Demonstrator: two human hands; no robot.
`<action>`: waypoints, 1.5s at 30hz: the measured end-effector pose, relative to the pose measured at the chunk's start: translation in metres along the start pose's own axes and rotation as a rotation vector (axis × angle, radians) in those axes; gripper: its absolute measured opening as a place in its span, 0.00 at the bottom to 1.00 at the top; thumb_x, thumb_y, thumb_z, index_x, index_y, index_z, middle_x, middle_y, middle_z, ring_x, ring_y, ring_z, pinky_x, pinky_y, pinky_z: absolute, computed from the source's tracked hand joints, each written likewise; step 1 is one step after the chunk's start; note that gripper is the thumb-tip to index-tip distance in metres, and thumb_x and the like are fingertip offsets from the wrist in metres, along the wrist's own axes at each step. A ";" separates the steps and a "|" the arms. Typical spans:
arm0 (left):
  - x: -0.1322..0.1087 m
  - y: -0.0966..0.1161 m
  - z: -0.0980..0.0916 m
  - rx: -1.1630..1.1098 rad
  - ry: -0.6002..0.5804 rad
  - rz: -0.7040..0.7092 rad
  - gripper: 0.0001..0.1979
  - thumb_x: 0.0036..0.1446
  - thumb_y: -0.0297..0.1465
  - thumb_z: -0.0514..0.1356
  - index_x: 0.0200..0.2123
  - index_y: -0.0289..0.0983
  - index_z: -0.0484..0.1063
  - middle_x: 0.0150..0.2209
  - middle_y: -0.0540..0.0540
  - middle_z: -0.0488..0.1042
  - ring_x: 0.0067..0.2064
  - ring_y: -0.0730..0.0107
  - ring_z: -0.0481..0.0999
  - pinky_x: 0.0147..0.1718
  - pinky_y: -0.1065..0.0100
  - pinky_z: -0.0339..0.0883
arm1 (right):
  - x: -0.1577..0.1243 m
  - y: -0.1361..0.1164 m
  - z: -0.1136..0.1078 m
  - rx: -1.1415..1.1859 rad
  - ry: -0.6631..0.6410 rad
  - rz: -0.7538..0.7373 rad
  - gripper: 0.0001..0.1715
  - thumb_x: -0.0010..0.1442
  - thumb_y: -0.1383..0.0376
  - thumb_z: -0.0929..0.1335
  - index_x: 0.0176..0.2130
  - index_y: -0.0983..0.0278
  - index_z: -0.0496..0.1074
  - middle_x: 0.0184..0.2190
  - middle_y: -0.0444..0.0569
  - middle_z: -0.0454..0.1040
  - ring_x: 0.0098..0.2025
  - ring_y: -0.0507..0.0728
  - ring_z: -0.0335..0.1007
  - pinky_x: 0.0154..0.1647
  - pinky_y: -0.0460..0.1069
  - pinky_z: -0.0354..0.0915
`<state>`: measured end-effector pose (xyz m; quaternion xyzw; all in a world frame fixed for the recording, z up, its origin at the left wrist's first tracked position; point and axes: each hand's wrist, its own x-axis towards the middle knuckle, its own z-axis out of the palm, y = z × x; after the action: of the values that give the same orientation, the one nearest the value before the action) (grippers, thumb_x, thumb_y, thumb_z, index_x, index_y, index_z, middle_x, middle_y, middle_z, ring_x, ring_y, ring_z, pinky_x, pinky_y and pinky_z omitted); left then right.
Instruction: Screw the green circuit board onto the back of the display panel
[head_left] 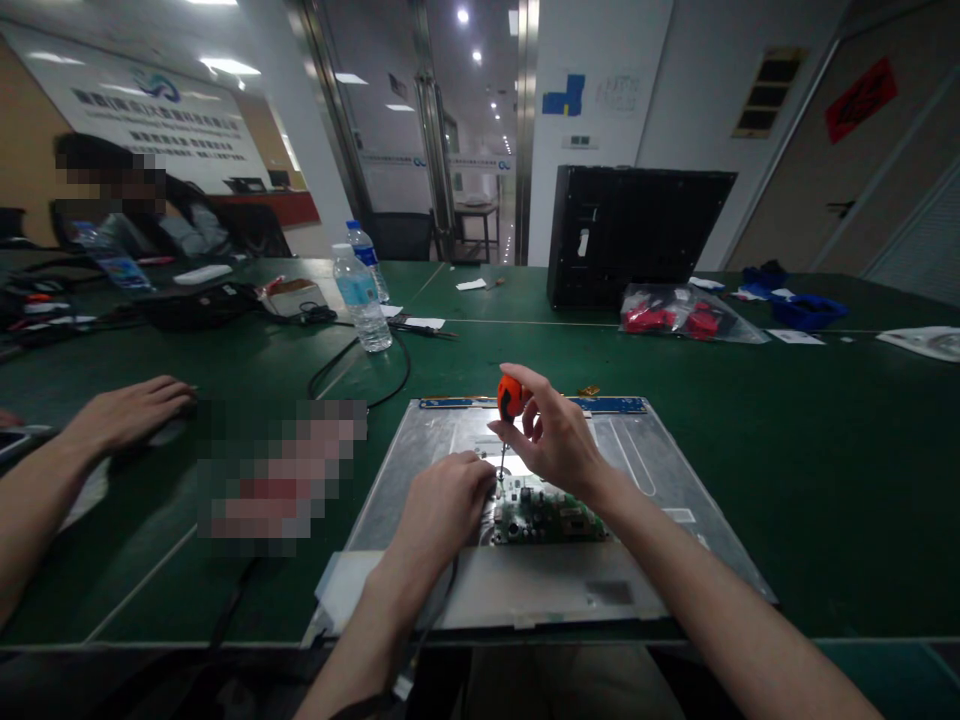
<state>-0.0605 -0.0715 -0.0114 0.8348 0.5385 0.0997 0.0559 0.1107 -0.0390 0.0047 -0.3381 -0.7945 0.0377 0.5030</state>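
Screwdriver position: the screwdriver [511, 398] is held above the near half of the metal panel [675, 470], its tip set down at the upper left corner of the circuit board [547, 515].
Screwdriver relative to grip: the orange handle is seated between thumb and fingertips at the top of the right hand [555, 440]; the thin shaft is seen below the fingers, left of the palm.
Screwdriver axis: the long axis is kept close to upright, tilted slightly, with the handle up and the tip pointed down at the board.
Right hand grip: the fingers are closed lightly around the handle, and the wrist is raised above the board.
Left hand grip: the left hand [442, 505] is laid on the panel with fingers curled, the knuckles just beside the shaft tip; whether anything is pinched cannot be told.
Panel: it is laid flat on the green table [825, 450], close to the near edge.
Other hand: a co-worker's hand [131, 410] is rested flat on the table, well to the left.
Surroundings: water bottles [362, 298] and a black cable [360, 370] are seen beyond the panel.
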 end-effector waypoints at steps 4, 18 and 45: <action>0.000 0.000 0.000 -0.007 0.010 0.003 0.11 0.60 0.25 0.55 0.36 0.39 0.77 0.38 0.44 0.78 0.39 0.61 0.76 0.34 0.67 0.63 | 0.000 -0.001 -0.002 0.027 -0.025 -0.002 0.30 0.63 0.63 0.66 0.61 0.60 0.54 0.37 0.46 0.72 0.24 0.47 0.64 0.22 0.45 0.64; 0.000 0.005 -0.006 0.003 -0.031 -0.014 0.11 0.59 0.24 0.55 0.36 0.38 0.77 0.38 0.44 0.78 0.39 0.61 0.76 0.33 0.67 0.63 | 0.002 -0.001 -0.002 -0.013 0.069 -0.036 0.26 0.62 0.62 0.67 0.57 0.59 0.56 0.33 0.42 0.69 0.21 0.46 0.59 0.21 0.44 0.61; 0.000 0.002 -0.002 -0.014 0.008 0.001 0.10 0.59 0.25 0.55 0.35 0.38 0.77 0.37 0.44 0.78 0.38 0.61 0.76 0.33 0.67 0.63 | 0.001 -0.003 -0.004 0.062 0.033 -0.015 0.28 0.62 0.69 0.64 0.61 0.61 0.56 0.38 0.48 0.72 0.27 0.49 0.67 0.25 0.45 0.67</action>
<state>-0.0592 -0.0719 -0.0088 0.8343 0.5376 0.1069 0.0596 0.1117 -0.0419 0.0086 -0.3169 -0.7870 0.0528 0.5267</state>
